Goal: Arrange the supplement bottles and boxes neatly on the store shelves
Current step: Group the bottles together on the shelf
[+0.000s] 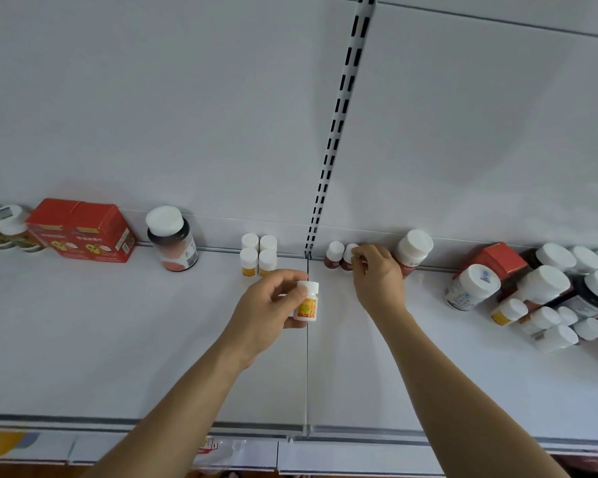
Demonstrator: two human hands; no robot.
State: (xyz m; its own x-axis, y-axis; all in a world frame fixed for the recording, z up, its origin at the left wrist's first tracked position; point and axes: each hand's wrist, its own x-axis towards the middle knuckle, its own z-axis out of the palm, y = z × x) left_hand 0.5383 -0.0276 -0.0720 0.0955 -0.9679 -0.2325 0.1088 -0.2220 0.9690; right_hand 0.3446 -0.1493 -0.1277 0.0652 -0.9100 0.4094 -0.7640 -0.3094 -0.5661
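Observation:
My left hand grips a small white bottle with a yellow label above the middle of the white shelf. Just behind it stand several matching small yellow-label bottles in a tight block. My right hand pinches the white cap of a small dark red bottle at the back wall, beside a second dark red bottle. A larger red bottle with a white cap stands right of that hand.
A dark bottle with a white lid and a red box stand at the back left, with more capped jars at the far left. A jumbled heap of bottles and a red box fills the right.

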